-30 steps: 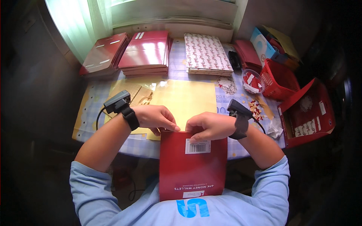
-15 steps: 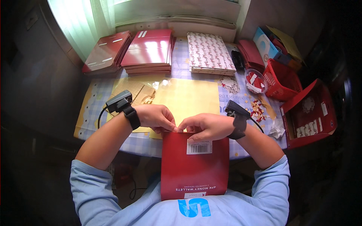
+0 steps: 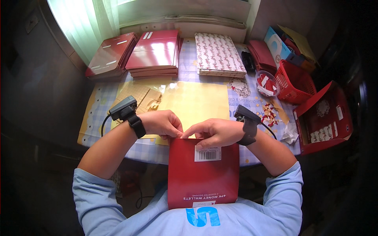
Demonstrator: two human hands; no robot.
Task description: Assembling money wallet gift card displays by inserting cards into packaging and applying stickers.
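Note:
A red cardboard packet with a white barcode label leans between my chest and the table's front edge. At its far edge, near the left corner, my left hand is closed in a pinch, fingertips partly hidden. My right hand grips the same edge, thumb on the front by the label and index finger reaching toward the left fingertips. What the fingertips do at the edge is too small to make out. Each wrist wears a black strap with a small black device.
Stacks of red card folders and a stack of patterned white ones line the back. Yellow sheets lie ahead. At right are a tub, a red basket, small scraps, crumpled paper and an opened red folder.
Almost nothing differs. The left hand and wrist have shifted very slightly; both hands stay at the packet's far edge.

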